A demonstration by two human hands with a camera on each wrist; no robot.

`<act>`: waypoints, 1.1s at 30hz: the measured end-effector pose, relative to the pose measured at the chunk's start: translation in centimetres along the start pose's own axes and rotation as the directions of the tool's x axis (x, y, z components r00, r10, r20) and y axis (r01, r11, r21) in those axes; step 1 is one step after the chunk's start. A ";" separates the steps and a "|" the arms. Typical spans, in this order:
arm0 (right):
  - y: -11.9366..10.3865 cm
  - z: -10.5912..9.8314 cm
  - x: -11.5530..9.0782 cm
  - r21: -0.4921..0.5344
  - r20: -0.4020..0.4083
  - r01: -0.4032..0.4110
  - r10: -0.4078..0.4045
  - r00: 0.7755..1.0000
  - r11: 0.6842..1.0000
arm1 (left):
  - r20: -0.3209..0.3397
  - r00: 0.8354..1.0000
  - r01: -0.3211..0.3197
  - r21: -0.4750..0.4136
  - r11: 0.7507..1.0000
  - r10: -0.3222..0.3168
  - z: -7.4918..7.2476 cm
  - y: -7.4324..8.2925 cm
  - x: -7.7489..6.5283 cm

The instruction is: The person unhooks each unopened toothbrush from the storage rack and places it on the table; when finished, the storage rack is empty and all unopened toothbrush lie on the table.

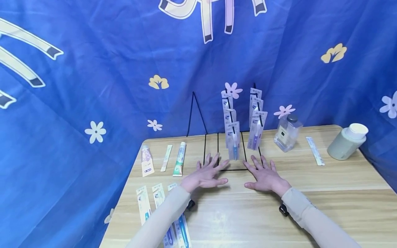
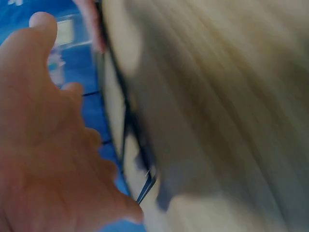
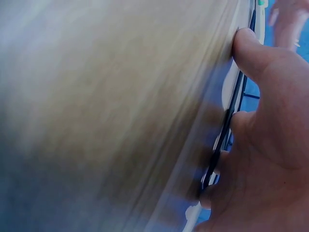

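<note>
A black wire rack (image 1: pixel 232 169) stands at the back of the table. Packaged toothbrushes (image 1: pixel 234 139) hang on its middle hook, and more packaged toothbrushes (image 1: pixel 256 132) on the right one; its left prong is bare. With fingers spread, my left hand (image 1: pixel 206 175) hovers low at the rack's front left corner. My right hand (image 1: pixel 265 178) mirrors it at the front right corner, fingers spread and holding nothing. In the left wrist view the left hand (image 2: pixel 53 145) has its fingers alongside the black wire. The right hand's thumb and fingertips (image 3: pixel 246 43) overlap the wire in the right wrist view.
Left of the rack lie a green-and-white toothpaste tube (image 1: pixel 179 160), a purple-and-white tube (image 1: pixel 147 162) and a slim sachet (image 1: pixel 166 158). Packaged toothbrushes (image 1: pixel 143 203) lie nearer, partly behind the left sleeve. A clear bottle (image 1: pixel 286 136), another sachet (image 1: pixel 315 151) and a white-capped jar (image 1: pixel 345 143) are rightward.
</note>
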State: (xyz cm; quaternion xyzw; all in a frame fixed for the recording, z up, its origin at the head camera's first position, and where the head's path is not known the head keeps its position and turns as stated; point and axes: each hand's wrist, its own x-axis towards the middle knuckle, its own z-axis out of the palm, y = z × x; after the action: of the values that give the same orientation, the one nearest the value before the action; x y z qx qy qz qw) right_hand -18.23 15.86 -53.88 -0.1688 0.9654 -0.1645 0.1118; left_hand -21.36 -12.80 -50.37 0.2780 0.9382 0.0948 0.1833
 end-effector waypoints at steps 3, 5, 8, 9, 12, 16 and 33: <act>-0.3 0.1 0.2 0.005 0.010 0.009 -0.009 1.000 1.000 | 0.079 0.992 0.091 0.033 0.995 -0.094 0.6 0.2 1.1; -0.4 0.0 0.2 0.009 0.015 0.014 -0.014 1.000 1.000 | 0.106 0.984 0.136 0.070 0.988 -0.142 0.8 0.4 1.4; -0.2 -0.1 0.2 0.002 0.010 0.009 -0.009 1.000 1.000 | 0.115 0.979 0.158 0.094 0.983 -0.168 1.0 0.6 1.7; -0.1 -0.2 0.2 -0.002 0.007 0.006 -0.006 1.000 1.000 | 0.115 0.979 0.159 0.100 0.982 -0.170 1.0 0.7 1.8; 0.0 -0.3 0.2 -0.014 0.002 -0.001 0.001 1.000 1.000 | 0.115 0.978 0.157 0.132 0.979 -0.172 1.1 0.9 1.9; -0.3 -0.4 0.0 -0.039 -0.026 0.005 -0.006 1.000 0.999 | 0.105 0.977 0.169 0.154 0.974 -0.186 1.8 0.7 2.3; -5.9 -7.1 -0.9 0.296 -0.712 0.465 -0.132 0.690 0.834 | 0.110 0.975 0.173 0.171 0.970 -0.193 1.8 1.2 2.3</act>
State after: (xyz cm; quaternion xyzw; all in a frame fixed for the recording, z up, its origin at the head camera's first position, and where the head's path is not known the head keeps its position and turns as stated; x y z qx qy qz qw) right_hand -17.69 12.96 -45.09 -0.2273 0.8312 -0.4508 -0.2329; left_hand -21.86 -10.45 -52.34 0.2093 0.9510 -0.0160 0.2270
